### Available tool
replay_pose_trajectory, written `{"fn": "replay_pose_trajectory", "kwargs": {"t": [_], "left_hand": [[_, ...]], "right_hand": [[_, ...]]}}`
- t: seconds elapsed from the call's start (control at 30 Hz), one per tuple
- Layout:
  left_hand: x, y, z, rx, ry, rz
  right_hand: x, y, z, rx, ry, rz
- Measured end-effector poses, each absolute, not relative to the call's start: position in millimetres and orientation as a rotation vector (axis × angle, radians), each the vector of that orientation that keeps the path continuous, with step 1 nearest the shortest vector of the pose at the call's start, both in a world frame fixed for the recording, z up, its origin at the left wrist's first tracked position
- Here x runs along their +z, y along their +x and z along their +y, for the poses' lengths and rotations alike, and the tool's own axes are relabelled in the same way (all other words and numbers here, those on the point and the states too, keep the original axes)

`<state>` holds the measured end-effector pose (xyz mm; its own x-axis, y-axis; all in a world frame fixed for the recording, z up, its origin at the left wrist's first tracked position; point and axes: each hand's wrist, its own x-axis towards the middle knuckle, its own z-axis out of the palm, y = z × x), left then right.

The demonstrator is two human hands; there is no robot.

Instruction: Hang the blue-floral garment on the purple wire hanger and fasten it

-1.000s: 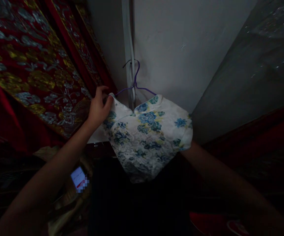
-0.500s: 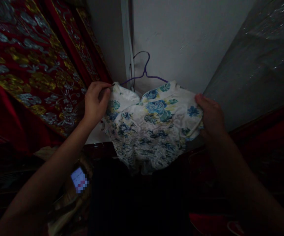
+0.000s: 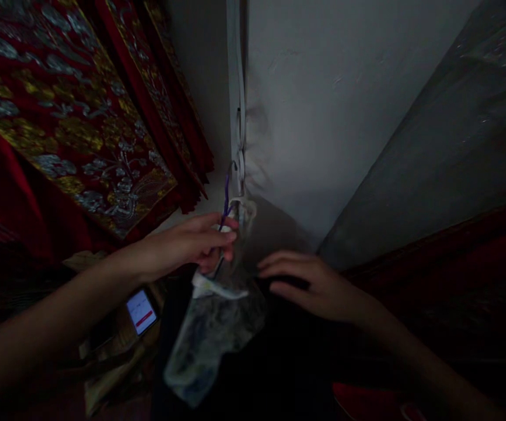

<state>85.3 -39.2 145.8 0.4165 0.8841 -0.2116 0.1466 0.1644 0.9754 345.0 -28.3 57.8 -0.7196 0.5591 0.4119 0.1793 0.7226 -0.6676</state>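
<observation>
My left hand is closed around the purple wire hanger just below its hook. From the hanger hangs a white short-sleeved top with blue, green and yellow flowers, now seen edge-on and blurred. Part of its neck and shoulder is hidden behind my fingers. My right hand is to the right of the top with its fingers apart and nothing in them. Whether its fingertips brush the cloth is hard to make out in the dim light.
Red cloth with gold and silver embroidery hangs at the left. A white wall with a pale cord stands ahead. Shiny clear plastic covers something at the right. A lit phone lies at the lower left.
The top has turned from facing me to edge-on and come lower. My left hand has shifted from its shoulder to the hanger. My right hand has let go of the sleeve.
</observation>
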Motion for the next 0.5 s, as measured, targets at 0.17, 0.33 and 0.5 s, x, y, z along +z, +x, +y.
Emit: {"fn": "replay_pose_trajectory", "kwargs": {"t": [0.17, 0.33, 0.5], "left_hand": [[161.3, 43.2, -39.3, 0.598, 1.673, 1.197], [167.6, 21.8, -11.7, 0.900, 1.973, 1.287], [158.9, 21.7, 5.1, 1.515, 2.359, 1.435]], "right_hand": [[36.0, 361.5, 41.2, 0.380, -0.905, -1.880], [36.9, 355.0, 55.7, 1.248, -0.891, -1.753], [74.7, 349.5, 78.7, 1.263, -0.832, -1.320]]}}
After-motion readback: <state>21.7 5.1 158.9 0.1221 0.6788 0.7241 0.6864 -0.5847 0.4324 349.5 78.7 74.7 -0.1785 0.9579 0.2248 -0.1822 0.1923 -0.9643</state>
